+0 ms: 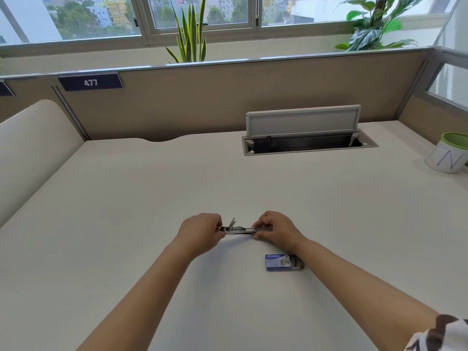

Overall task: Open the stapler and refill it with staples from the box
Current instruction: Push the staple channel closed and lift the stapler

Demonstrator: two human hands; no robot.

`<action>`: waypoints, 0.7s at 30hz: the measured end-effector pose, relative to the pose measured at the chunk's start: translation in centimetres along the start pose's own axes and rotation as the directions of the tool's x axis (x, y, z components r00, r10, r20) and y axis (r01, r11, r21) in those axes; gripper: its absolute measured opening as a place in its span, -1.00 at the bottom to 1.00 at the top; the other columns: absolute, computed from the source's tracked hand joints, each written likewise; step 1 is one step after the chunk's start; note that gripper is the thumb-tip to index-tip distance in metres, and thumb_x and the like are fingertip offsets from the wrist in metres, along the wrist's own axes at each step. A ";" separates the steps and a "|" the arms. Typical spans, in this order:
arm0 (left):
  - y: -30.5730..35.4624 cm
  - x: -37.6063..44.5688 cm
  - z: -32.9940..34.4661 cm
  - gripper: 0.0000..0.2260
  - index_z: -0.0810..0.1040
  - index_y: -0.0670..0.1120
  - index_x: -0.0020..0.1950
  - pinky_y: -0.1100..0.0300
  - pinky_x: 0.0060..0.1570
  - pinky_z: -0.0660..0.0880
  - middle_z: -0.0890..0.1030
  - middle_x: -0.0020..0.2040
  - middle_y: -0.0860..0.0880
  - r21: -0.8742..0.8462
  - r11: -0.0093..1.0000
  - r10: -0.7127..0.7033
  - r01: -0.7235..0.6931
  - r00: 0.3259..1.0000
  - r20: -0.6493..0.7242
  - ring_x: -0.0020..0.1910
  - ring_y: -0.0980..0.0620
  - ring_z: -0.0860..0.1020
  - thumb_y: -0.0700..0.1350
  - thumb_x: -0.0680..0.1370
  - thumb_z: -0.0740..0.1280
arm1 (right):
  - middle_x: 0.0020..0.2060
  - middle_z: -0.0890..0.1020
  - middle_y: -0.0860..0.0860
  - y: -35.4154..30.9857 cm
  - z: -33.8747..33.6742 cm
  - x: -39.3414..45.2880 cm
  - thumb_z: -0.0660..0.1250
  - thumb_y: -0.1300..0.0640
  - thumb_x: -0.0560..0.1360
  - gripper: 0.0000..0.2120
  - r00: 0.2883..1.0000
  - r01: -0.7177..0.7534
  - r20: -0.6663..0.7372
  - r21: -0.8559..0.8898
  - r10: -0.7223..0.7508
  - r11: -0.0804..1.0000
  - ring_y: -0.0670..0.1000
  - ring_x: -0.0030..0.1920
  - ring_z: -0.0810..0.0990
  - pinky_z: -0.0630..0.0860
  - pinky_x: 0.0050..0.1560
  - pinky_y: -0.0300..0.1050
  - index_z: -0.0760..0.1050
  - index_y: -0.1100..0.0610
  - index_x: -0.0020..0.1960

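A small metal stapler (238, 229) lies level just above the white desk, held between both hands, with a thin metal part tilted up near its left end. My left hand (201, 231) grips the stapler's left end. My right hand (274, 230) pinches its right end with fingertips. A blue staple box (279, 262) lies on the desk under my right wrist, its inner tray slid partly out to the right.
An open cable hatch (309, 138) with a raised lid sits at the desk's far right. A white and green mug (449, 154) stands at the right edge. A beige partition (228, 97) bounds the back of the desk.
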State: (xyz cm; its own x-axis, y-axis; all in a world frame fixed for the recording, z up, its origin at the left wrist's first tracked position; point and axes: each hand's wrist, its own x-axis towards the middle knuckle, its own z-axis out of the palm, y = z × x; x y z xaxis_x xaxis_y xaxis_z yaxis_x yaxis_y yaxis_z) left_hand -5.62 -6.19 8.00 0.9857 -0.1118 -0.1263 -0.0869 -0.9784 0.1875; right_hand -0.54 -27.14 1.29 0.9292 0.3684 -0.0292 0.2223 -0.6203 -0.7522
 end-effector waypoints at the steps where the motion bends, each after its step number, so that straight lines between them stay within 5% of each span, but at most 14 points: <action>1: -0.2 0.1 0.1 -0.82 0.53 -0.07 0.08 0.20 -0.18 0.36 0.59 -0.05 -0.02 -0.128 0.990 -0.044 0.056 0.995 0.088 -0.15 -0.04 0.52 -0.08 0.50 0.27 | -0.15 0.54 -0.03 0.0 0.0 0.0 0.49 0.15 0.34 -0.79 1.000 0.000 0.001 0.008 0.000 1.000 -0.07 -0.07 0.50 0.32 -0.13 -0.55 0.66 0.13 -0.03; 5: -0.7 0.3 1.1 -0.90 0.53 -0.16 -0.17 0.27 -0.37 0.40 0.52 -0.30 -0.14 -0.605 0.727 -0.016 0.325 0.889 0.457 -0.45 0.02 0.47 -0.31 0.43 0.24 | -0.16 0.55 -0.03 -0.2 -0.1 0.1 0.51 0.19 0.32 -0.78 1.000 -0.005 0.027 0.041 0.004 0.999 -0.06 -0.06 0.55 0.44 -0.01 -0.38 0.66 0.14 -0.03; 8: -1.2 0.3 1.8 -0.85 0.52 -0.26 -0.11 0.22 -0.40 0.48 0.56 -0.23 -0.21 -0.743 0.414 0.057 0.526 0.800 0.598 -0.42 -0.01 0.52 -0.33 0.45 0.16 | -0.19 0.54 -0.07 -0.5 -0.3 0.1 0.51 0.20 0.32 -0.76 0.998 -0.013 0.054 0.019 0.012 1.000 -0.06 -0.03 0.54 0.46 0.09 -0.23 0.66 0.14 -0.01; 10: -1.3 0.3 2.1 -0.84 0.51 -0.29 -0.09 0.22 -0.43 0.50 0.59 -0.24 -0.20 -0.741 0.297 0.072 0.602 0.760 0.646 -0.41 -0.01 0.55 -0.27 0.51 0.15 | -0.23 0.53 -0.14 -0.5 -0.5 0.2 0.51 0.21 0.32 -0.75 0.998 -0.019 0.065 0.026 0.018 0.999 -0.04 -0.02 0.56 0.47 0.10 -0.20 0.66 0.15 0.00; 21: 0.5 0.8 2.5 -0.83 0.54 -0.21 -0.18 0.29 -0.56 0.35 0.56 -0.42 -0.10 -0.695 0.462 -0.131 0.551 0.817 0.561 -0.58 0.04 0.51 -0.14 0.53 0.27 | -0.23 0.52 -0.16 -0.7 -0.4 0.0 0.51 0.24 0.32 -0.75 0.997 -0.044 0.063 0.072 0.040 0.996 -0.08 -0.06 0.54 0.42 -0.03 -0.42 0.66 0.18 0.00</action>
State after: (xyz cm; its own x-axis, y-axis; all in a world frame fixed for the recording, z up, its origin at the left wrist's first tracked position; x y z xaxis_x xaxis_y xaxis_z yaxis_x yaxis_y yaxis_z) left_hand -5.22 -7.25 5.55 0.7359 -0.0603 -0.6744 0.6037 -0.3928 0.6937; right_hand -0.55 -27.01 2.09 0.9169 0.3863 -0.1002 0.1594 -0.5847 -0.7955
